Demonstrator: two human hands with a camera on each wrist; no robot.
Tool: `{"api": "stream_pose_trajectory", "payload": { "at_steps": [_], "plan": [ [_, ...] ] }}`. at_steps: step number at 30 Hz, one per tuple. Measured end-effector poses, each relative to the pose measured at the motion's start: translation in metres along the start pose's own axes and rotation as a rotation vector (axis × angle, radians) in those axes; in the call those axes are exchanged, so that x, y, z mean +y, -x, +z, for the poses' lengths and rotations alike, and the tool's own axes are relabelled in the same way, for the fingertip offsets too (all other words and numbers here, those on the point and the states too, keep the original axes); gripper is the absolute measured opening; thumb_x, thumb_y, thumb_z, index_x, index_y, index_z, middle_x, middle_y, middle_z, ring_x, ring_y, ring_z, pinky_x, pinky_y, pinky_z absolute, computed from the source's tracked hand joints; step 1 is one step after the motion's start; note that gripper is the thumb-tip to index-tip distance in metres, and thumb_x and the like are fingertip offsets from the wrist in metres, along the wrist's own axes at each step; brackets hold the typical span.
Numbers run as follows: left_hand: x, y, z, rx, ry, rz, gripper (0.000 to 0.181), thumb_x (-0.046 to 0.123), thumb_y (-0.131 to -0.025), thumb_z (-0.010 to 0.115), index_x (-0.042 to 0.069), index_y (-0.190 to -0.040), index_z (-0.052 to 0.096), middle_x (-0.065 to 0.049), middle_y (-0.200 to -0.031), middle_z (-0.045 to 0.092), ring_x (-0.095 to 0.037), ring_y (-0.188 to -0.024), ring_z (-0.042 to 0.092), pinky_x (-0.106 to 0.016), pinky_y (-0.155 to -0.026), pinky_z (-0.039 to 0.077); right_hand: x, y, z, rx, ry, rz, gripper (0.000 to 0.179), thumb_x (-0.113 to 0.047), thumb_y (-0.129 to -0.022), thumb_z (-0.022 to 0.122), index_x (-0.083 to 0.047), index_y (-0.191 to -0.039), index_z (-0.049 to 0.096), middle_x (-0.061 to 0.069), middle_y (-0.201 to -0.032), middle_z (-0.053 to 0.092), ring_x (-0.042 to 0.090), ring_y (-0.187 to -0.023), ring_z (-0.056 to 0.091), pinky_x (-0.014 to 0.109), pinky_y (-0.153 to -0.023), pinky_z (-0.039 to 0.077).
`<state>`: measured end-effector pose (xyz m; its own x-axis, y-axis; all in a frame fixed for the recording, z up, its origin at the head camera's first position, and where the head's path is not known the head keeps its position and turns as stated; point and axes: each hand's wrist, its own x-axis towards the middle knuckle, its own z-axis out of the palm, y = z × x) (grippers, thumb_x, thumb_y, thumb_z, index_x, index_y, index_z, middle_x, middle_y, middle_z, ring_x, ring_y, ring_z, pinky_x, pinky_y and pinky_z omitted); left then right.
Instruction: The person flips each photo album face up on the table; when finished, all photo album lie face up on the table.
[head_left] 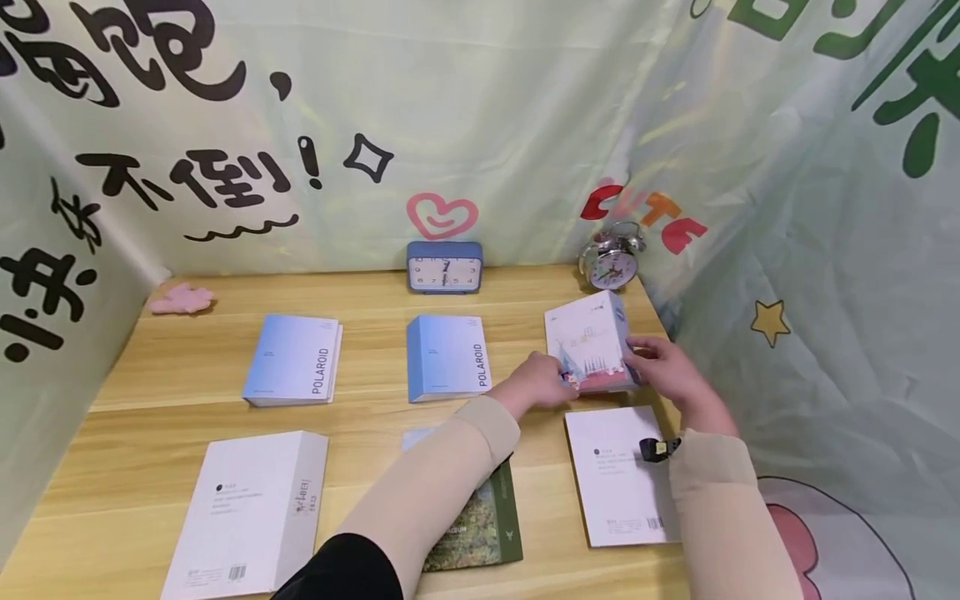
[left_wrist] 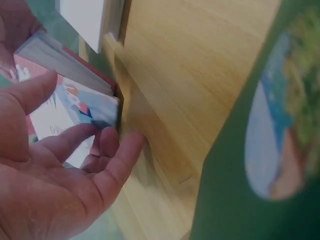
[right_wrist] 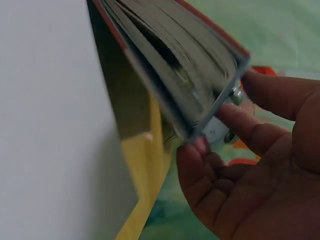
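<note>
A photo album with a white and pink illustrated cover stands tilted at the back right of the table, between both hands. My left hand grips its lower left corner. In the left wrist view, the thumb and forefinger lie at the cover. On the other side, my right hand pinches the album's spine. The right wrist view shows the thumb at one edge of the spine, fingers at the other, and the album's page edges facing the camera. A white album lies just in front, under the right wrist.
Two blue POLAROID albums lie left of the hands. Nearer are a thick white album and a green album, partly behind the left sleeve. A blue clock, an alarm clock and a pink object sit along the back.
</note>
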<state>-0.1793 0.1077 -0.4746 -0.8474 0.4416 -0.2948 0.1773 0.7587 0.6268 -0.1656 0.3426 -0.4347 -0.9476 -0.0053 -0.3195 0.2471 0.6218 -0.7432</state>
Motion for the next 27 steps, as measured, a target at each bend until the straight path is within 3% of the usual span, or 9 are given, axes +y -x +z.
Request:
{"api": "stream_pose_trajectory", "payload": {
  "at_steps": [2,4,6,8,11,13,19,23,27],
  "plan": [
    [-0.003,-0.002,-0.001,0.011,0.040,0.002,0.034,0.037,-0.100,0.071,0.005,-0.088,0.069,-0.010,-0.102,0.065,-0.019,-0.086,0.057,-0.027,-0.071,0.049,-0.004,0.001,0.002,0.020,0.030,-0.022,0.058,-0.022,-0.108,0.062,0.007,-0.155,0.044,0.033,-0.148,0.048,0.043,-0.126,0.051,0.046,-0.099,0.050],
    [-0.004,-0.002,-0.002,0.009,0.079,0.013,0.035,0.036,-0.102,0.067,0.006,-0.084,0.064,-0.009,-0.095,0.063,-0.018,-0.078,0.055,-0.027,-0.066,0.047,-0.007,0.002,0.003,0.042,0.061,-0.042,0.060,-0.020,-0.107,0.064,0.009,-0.155,0.044,0.034,-0.147,0.049,0.046,-0.128,0.050,0.049,-0.100,0.050],
    [-0.003,-0.001,-0.002,-0.006,0.158,0.023,0.033,0.038,-0.102,0.068,0.005,-0.095,0.068,-0.009,-0.098,0.067,-0.019,-0.079,0.059,-0.028,-0.068,0.049,-0.010,0.002,0.004,0.065,0.090,-0.052,0.062,-0.019,-0.105,0.066,0.013,-0.153,0.044,0.036,-0.143,0.052,0.047,-0.125,0.052,0.049,-0.098,0.051],
    [-0.001,0.002,-0.003,-0.013,0.209,0.039,0.042,0.042,-0.101,0.069,0.004,-0.119,0.071,-0.010,-0.115,0.070,-0.019,-0.093,0.064,-0.028,-0.079,0.053,-0.012,0.002,0.005,0.080,0.110,-0.057,0.063,-0.020,-0.104,0.069,0.015,-0.150,0.045,0.036,-0.139,0.054,0.045,-0.122,0.055,0.046,-0.094,0.053],
    [0.004,0.006,-0.005,-0.002,0.228,0.082,0.065,0.049,-0.102,0.067,0.010,-0.153,0.056,-0.012,-0.143,0.064,-0.021,-0.121,0.061,-0.031,-0.101,0.051,-0.016,0.001,0.008,0.095,0.104,-0.059,0.063,-0.023,-0.103,0.072,0.016,-0.146,0.050,0.034,-0.135,0.059,0.041,-0.117,0.058,0.035,-0.087,0.055],
    [0.007,0.008,-0.006,0.024,0.211,0.110,0.070,0.052,-0.105,0.061,0.016,-0.163,0.044,-0.012,-0.153,0.056,-0.021,-0.130,0.055,-0.032,-0.108,0.047,-0.019,0.001,0.010,0.100,0.072,-0.055,0.061,-0.023,-0.102,0.073,0.015,-0.146,0.052,0.032,-0.134,0.060,0.038,-0.115,0.059,0.028,-0.082,0.054],
    [0.013,0.009,-0.007,0.134,0.251,0.135,0.063,0.050,-0.108,0.056,0.027,-0.164,0.040,-0.016,-0.147,0.059,-0.023,-0.121,0.060,-0.036,-0.102,0.051,-0.032,0.005,0.017,0.124,-0.032,-0.045,0.059,-0.017,-0.101,0.075,0.010,-0.148,0.052,0.023,-0.118,0.059,0.027,-0.095,0.057,0.024,-0.069,0.054],
    [0.015,0.009,-0.009,0.203,0.283,0.145,0.064,0.053,-0.106,0.059,0.027,-0.162,0.042,-0.015,-0.148,0.059,-0.027,-0.125,0.061,-0.040,-0.104,0.051,-0.037,0.009,0.021,0.116,-0.069,-0.060,0.059,-0.016,-0.100,0.076,0.005,-0.150,0.054,0.017,-0.106,0.059,0.022,-0.086,0.055,0.033,-0.064,0.058],
    [0.016,0.009,-0.010,0.228,0.300,0.170,0.069,0.055,-0.105,0.060,0.031,-0.165,0.037,-0.012,-0.157,0.053,-0.029,-0.136,0.057,-0.043,-0.110,0.048,-0.040,0.012,0.023,0.118,-0.067,-0.073,0.057,-0.016,-0.101,0.074,0.001,-0.152,0.055,0.018,-0.109,0.061,0.025,-0.089,0.056,0.038,-0.066,0.061]
  ]
}}
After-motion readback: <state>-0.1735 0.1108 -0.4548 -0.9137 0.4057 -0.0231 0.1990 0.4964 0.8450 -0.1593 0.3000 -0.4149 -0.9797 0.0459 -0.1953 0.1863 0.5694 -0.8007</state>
